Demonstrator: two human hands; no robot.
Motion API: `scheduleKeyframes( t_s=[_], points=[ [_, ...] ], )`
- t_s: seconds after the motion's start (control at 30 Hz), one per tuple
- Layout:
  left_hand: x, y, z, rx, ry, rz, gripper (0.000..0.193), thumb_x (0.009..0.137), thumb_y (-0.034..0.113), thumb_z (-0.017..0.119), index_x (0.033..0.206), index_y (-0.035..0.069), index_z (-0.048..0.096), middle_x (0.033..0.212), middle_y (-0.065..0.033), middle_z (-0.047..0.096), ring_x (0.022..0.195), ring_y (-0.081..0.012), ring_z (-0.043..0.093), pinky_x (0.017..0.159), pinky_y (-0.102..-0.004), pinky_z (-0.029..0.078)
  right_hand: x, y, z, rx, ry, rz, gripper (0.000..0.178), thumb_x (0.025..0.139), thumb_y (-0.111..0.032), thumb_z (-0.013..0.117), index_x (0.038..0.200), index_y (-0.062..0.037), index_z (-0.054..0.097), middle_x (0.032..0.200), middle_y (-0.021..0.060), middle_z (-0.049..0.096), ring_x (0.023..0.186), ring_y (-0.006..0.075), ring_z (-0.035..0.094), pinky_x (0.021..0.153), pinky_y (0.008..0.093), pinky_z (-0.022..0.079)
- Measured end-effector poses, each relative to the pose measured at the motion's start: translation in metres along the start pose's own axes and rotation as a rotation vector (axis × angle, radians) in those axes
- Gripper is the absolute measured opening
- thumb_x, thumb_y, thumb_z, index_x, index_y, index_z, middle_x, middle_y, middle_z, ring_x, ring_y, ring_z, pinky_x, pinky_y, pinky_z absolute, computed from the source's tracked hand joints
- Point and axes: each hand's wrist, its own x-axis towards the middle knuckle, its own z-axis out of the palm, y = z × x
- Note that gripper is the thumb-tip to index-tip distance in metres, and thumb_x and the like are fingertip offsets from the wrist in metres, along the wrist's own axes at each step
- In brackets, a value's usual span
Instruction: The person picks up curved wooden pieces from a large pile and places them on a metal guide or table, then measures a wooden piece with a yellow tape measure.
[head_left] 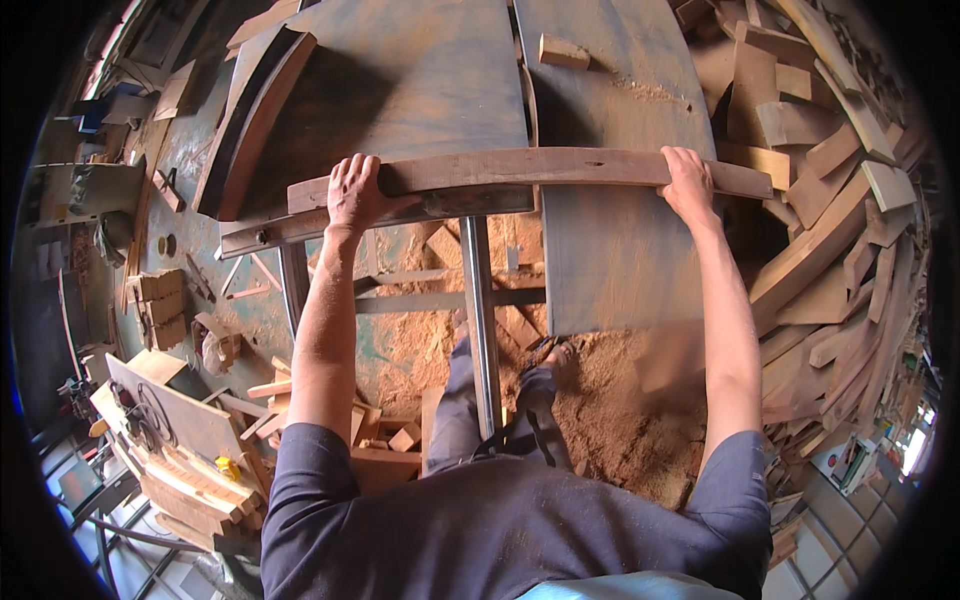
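A long, slightly curved reddish-brown wooden board (520, 168) lies crosswise over the near part of a dusty metal work table (430, 100). My left hand (355, 195) grips it near its left end, fingers over the top and thumb pointing right along the near side. Toward the right end my right hand (688, 182) is closed over it, with the board's tip sticking out beyond. Both arms are stretched forward. Beneath the board, at the table's near edge, runs a rail (380, 212) on metal legs.
Curved dark wood pieces (265, 120) rest on the table's left side. A small wood block (564, 51) lies on the far right section, past a narrow gap. Offcuts (820, 200) are heaped at right. Sawdust (630, 420) covers the floor around my feet; stacked boards (190, 480) stand lower left.
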Motion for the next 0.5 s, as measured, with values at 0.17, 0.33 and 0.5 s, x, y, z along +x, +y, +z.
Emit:
scheduleKeyframes(
  t_s=[0.17,0.33,0.5],
  points=[
    [0.036,-0.017,0.010,-0.021,-0.044,-0.035,0.076,0.061,0.064,0.088,0.102,0.004,0.065,0.100,-0.0111,0.060,0.103,-0.0306,0.061,0.098,-0.0440,0.047,0.046,0.004,0.002,-0.030,-0.022,-0.012,0.051,0.071,-0.001,0.079,0.118,-0.0085,0.061,0.118,0.0080,0.065,0.119,0.0317,0.058,0.098,0.0467,0.048],
    [0.067,-0.030,0.019,-0.011,-0.053,-0.038,0.075,0.061,0.063,0.088,0.101,0.004,0.064,0.102,-0.0125,0.062,0.106,-0.0323,0.061,0.099,-0.0444,0.046,0.079,0.015,0.016,-0.047,0.008,-0.012,0.051,0.070,-0.002,0.080,0.118,-0.0088,0.062,0.119,0.0087,0.066,0.119,0.0317,0.059,0.098,0.0467,0.048],
    [0.104,-0.045,0.029,-0.008,-0.037,-0.041,0.072,0.064,0.061,0.087,0.100,0.003,0.064,0.103,-0.0135,0.063,0.106,-0.0324,0.061,0.099,-0.0443,0.046,0.089,0.011,0.013,-0.076,0.025,0.025,0.054,0.070,-0.005,0.082,0.119,-0.0086,0.061,0.119,0.0094,0.066,0.117,0.0323,0.060,0.098,0.0468,0.048]
  ],
)
